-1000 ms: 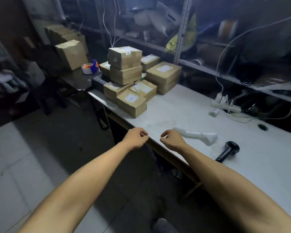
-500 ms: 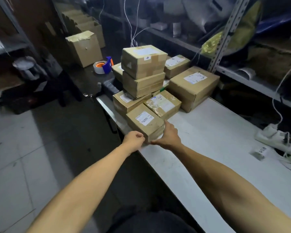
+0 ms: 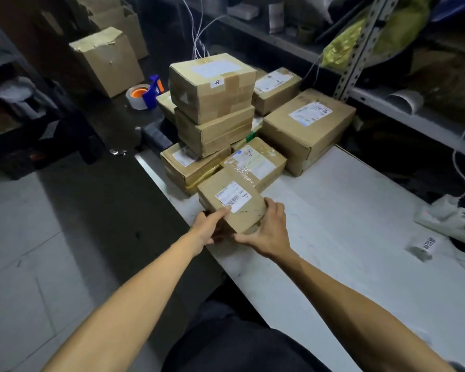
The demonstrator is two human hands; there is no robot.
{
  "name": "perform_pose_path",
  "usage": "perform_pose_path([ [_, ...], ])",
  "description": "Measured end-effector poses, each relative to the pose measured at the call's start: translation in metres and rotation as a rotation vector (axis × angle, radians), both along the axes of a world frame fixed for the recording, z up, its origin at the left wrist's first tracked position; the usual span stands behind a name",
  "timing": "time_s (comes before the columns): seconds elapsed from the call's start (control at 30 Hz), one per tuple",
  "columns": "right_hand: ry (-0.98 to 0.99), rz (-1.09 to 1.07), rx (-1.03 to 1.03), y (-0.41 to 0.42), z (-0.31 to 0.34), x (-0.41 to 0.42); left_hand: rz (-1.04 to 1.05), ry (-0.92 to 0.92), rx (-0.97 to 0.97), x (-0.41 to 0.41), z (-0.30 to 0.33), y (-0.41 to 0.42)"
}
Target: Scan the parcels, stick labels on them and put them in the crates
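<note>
Here the work surface is a long white table (image 3: 346, 237), scuffed and a little dusty, running from the near right toward a dim back corner. Grey floor tiles (image 3: 24, 264) lie to the left, and a perforated metal shelving upright (image 3: 360, 44) rises behind the table with cluttered shelves around it. A dark side surface at the table's far end carries a roll of tape in a blue dispenser (image 3: 144, 95) and a taped brown carton (image 3: 108, 60).

Both hands are clamped on the nearest parcel (image 3: 231, 202), a small brown box at the table's near left edge: the left hand (image 3: 208, 228) grips its left side with the thumb lying over the top, and the right hand (image 3: 267, 229) wraps its right near corner, fingers curled up the side. It seems tilted up off the table, though its underside is hidden.

Its white label (image 3: 232, 197) shows a barcode and small print too fine to read. Just behind it stands the parcel pile (image 3: 215, 108), boxes stacked and side by side; the top one bears a small tag with a handwritten mark, possibly "4". The large box (image 3: 306, 130) to the right has a blurred shipping label. A white power strip (image 3: 448, 218) lies at the right edge, near a small tag (image 3: 424, 244) with illegible characters.
</note>
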State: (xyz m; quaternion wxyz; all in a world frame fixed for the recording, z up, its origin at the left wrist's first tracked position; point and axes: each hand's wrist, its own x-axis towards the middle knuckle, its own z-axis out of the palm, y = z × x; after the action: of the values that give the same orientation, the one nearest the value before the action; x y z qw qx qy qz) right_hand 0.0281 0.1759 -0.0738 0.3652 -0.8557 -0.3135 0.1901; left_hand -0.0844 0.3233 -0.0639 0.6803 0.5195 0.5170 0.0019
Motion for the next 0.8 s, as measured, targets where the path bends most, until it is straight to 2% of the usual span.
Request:
perform_pose_path([
  [0.17, -0.006, -0.036, 0.028, -0.086, -0.007, 0.007, 0.056, -0.109, -0.110, 0.010, -0.028, -0.066],
  [0.27, 0.013, -0.154, 0.047, -0.144, -0.009, 0.007, -0.045, -0.143, -0.191, 0.004, -0.044, -0.101],
  [0.33, 0.021, -0.365, 0.089, -0.182, -0.010, 0.000, -0.194, -0.152, -0.214, 0.013, -0.045, -0.116],
  [0.4, -0.099, -0.658, 0.095, -0.220, -0.013, -0.008, -0.329, -0.168, -0.201, 0.035, -0.038, -0.133],
  [0.5, -0.355, -0.996, -0.133, -0.277, -0.021, -0.020, -0.521, -0.196, -0.129, 0.077, -0.023, -0.156],
  [0.57, -0.352, -1.224, -0.310, -0.311, -0.027, -0.028, -0.633, -0.222, -0.092, 0.105, -0.014, -0.170],
  [0.63, -0.207, -1.487, -0.359, -0.331, -0.029, -0.035, -0.702, -0.232, -0.073, 0.126, -0.010, -0.180],
  [0.7, 0.043, -1.706, -0.287, -0.345, -0.025, -0.040, -0.752, -0.242, -0.056, 0.142, -0.006, -0.191],
  [0.8, 0.519, -1.777, -0.030, -0.355, -0.024, -0.035, -0.785, -0.257, -0.046, 0.157, -0.004, -0.199],
])
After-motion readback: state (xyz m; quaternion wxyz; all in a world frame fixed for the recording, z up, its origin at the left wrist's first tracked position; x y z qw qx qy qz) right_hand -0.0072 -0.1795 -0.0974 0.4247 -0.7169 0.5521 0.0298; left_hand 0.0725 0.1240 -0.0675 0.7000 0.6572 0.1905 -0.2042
